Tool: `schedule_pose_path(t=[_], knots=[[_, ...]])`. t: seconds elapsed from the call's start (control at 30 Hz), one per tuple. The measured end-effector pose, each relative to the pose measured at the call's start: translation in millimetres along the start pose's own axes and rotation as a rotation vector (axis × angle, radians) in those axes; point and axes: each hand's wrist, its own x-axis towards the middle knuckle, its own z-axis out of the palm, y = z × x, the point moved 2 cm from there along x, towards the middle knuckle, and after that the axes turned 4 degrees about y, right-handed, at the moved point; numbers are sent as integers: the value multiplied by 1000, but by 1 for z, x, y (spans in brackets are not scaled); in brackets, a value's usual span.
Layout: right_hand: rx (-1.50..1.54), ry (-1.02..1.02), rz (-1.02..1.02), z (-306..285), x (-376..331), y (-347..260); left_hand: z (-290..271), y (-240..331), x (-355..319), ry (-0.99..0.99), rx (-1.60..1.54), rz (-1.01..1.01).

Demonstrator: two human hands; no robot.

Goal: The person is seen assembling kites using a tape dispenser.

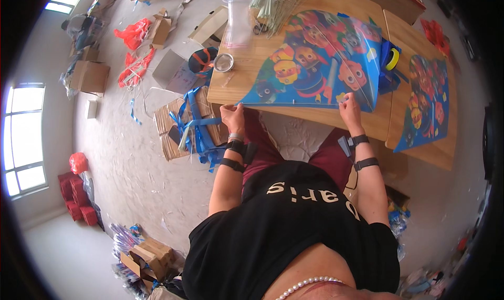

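Observation:
A cartoon-printed kite (pixel 315 64) with a blue ground lies across the wooden table, its near edge along the table's front edge. My left hand (pixel 232 117) is closed on the kite's left tip, fingers pinched together. Farther right, my right hand (pixel 350 112) is also closed, pinching the near edge of the kite close to its right end. A thin straight line, like a rod or seam, runs down across the print toward the right. What lies between my fingertips is too small to make out.
A second printed kite (pixel 428 103) lies on the table at right. Blue fabric and a yellow tape roll (pixel 392 59) sit beside the first. Scissors (pixel 259 28), thin sticks (pixel 275 6), and a round tin (pixel 223 62) are at the back left. A ribbon-tied cardboard bundle (pixel 184 124) stands left.

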Motion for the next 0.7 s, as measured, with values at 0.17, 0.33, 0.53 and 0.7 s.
schedule_pose_path(t=[0.17, 0.33, 0.53, 0.7], knots=[[-17, -8, 8, 0, 0, -2, 0, -12, 2, 24, 16, 61], [-35, 12, 1, -2, 0, -4, -1, -18, 2, 30, 9, 94], [-39, 0, 8, 0, 0, -4, -5, -16, 7, -1, -67, -15], [-21, 4, 17, 2, 0, -10, -17, 4, 4, 189, 1, 124]])
